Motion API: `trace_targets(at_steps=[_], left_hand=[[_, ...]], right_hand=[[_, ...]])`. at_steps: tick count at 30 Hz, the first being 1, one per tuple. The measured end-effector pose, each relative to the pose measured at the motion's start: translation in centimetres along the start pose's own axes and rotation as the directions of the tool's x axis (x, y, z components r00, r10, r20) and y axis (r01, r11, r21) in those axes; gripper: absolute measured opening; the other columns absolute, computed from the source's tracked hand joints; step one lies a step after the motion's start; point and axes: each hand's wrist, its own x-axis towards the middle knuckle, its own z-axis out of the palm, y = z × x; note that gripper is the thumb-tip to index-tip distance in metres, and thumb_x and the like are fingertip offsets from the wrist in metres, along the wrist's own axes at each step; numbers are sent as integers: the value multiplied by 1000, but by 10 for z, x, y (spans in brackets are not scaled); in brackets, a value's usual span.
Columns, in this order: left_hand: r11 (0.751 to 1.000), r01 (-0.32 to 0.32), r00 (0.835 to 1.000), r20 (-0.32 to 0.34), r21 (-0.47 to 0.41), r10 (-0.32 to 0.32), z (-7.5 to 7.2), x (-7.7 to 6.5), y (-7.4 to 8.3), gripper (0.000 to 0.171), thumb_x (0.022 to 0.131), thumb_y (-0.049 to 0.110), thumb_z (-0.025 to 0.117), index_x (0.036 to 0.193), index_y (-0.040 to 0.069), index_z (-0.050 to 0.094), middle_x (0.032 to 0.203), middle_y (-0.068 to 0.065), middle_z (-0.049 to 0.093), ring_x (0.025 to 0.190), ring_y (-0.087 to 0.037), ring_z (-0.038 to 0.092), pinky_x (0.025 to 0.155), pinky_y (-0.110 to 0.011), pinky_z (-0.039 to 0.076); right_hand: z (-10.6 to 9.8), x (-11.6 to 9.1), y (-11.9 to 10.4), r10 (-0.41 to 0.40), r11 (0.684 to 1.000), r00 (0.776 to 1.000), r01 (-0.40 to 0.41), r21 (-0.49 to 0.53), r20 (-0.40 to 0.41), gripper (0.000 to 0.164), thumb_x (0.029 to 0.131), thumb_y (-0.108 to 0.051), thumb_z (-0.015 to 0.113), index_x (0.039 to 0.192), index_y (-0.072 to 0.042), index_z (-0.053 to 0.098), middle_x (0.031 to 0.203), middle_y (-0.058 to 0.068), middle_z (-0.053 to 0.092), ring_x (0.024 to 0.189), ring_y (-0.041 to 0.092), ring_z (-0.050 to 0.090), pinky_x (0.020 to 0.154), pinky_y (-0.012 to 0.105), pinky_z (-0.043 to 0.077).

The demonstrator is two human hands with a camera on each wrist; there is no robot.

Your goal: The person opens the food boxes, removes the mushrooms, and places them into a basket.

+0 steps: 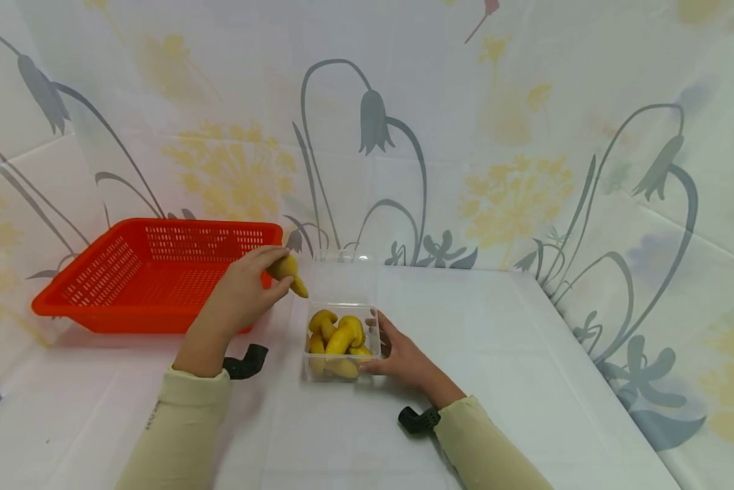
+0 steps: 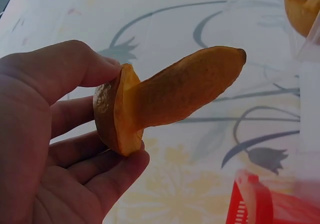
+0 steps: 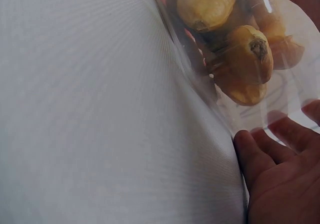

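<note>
In the left wrist view a yellow-brown mushroom [image 2: 185, 89] has its cap pinched between the thumb and fingers of my left hand [image 1: 244, 286], its stem pointing away from the palm. The head view shows that hand raised beside the red basket's right end, up and left of a clear plastic box [image 1: 342, 356]. Several yellow mushrooms [image 1: 345, 333] lie piled in the box. My right hand [image 1: 404, 354] holds the box at its right side, thumb toward the front and fingers toward the back. Through the clear wall, the right wrist view shows mushrooms [image 3: 250, 54] close to the fingers.
A red perforated plastic basket [image 1: 158, 309] stands at the back left, partly hidden by my left hand. A clear lid [image 1: 345, 272] appears to stand up behind the box. White cloth [image 1: 496, 340] covers the table, and a flower-printed sheet [image 1: 367, 170] hangs behind it.
</note>
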Motion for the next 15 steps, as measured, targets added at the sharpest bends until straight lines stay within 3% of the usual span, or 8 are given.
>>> trace_targets(at_steps=[15], left_hand=[[994, 106, 993, -52, 10, -105, -19, -5, -20, 54, 93, 29, 64, 140, 9, 48, 145, -15, 46, 132, -37, 44, 107, -58, 40]], right_hand=[[-1, 0, 1, 3, 1000, 1000, -3, 12, 7, 115, 75, -42, 82, 157, -21, 4, 160, 4, 26, 147, 25, 29, 116, 46, 31]])
